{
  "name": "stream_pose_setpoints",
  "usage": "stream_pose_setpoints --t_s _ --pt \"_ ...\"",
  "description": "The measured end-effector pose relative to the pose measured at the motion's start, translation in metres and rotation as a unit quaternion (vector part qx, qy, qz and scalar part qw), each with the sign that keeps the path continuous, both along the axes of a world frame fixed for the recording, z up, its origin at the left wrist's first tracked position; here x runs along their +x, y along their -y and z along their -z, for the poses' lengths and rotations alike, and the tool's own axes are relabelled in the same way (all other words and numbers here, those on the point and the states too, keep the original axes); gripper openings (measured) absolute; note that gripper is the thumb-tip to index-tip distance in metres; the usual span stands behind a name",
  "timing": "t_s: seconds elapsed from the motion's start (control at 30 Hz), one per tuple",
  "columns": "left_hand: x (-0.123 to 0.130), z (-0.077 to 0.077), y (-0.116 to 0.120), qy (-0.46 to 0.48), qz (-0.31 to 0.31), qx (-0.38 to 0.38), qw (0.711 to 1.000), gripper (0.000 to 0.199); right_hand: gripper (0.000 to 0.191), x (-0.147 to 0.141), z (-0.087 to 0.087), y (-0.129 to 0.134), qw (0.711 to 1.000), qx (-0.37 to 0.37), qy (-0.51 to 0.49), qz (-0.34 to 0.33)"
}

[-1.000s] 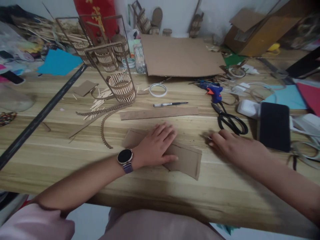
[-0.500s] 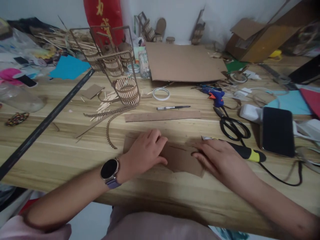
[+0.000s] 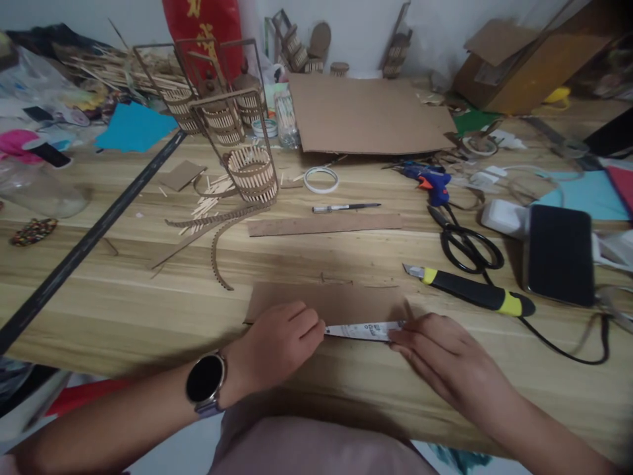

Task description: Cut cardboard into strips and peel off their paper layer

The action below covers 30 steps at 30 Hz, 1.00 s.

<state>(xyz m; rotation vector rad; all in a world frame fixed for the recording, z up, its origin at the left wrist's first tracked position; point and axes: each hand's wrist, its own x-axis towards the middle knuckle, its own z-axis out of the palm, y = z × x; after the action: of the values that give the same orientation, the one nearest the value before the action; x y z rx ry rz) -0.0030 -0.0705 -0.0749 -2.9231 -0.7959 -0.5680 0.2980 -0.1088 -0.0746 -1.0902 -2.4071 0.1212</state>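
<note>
A flat brown cardboard piece is held close to the near edge of the pale wooden table, its long axis run left to right, roughly parallel with that edge. Along its near side a white printed face is shown as a narrow wedge; whether by a fold or a tilt cannot be told. That side is gripped by the curled left hand, by which part of the cardboard is hidden; the right end is pinched by the right hand.

Beyond the right hand, a black-and-yellow utility knife is laid with its blade pointed left. Toward the far edge are laid a narrow brown cardboard strip, a slim black-and-white pen and a white tape ring; a slatted round basket is stood to their left.

The print is too small to be read; gold characters are borne by a red hanging.
</note>
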Motion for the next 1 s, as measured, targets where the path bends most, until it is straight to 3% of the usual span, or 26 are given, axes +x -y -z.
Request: stream_pose_setpoints --t_s 0.13,0.33,0.57,0.67,0.83,1.0 --pt "-0.002 0.012 -0.003 -0.008 0.017 -0.041 0.999 0.026 0.013 -0.003 0.005 -0.001 0.999 -0.03 -0.033 -0.011" --pt "0.002 0.015 -0.006 0.035 -0.01 -0.033 0.999 0.027 0.013 -0.002 0.001 -0.01 0.999 -0.039 -0.025 -0.017" --pt "0.004 0.011 -0.015 0.001 -0.004 -0.086 0.996 0.029 0.024 -0.003 -0.006 -0.022 0.982 -0.184 -0.037 -0.008" --pt "0.004 0.007 -0.023 -0.003 -0.038 -0.137 0.99 0.028 0.021 -0.006 -0.009 -0.029 0.973 -0.227 -0.033 0.013" --pt "0.005 0.008 -0.028 0.01 -0.063 -0.124 0.99 0.026 0.017 -0.003 -0.005 -0.033 0.977 -0.208 -0.022 0.049" --pt "-0.001 0.013 -0.027 -0.003 0.023 -0.114 0.993 0.037 0.029 -0.004 0.008 -0.019 0.982 -0.143 -0.014 0.126"
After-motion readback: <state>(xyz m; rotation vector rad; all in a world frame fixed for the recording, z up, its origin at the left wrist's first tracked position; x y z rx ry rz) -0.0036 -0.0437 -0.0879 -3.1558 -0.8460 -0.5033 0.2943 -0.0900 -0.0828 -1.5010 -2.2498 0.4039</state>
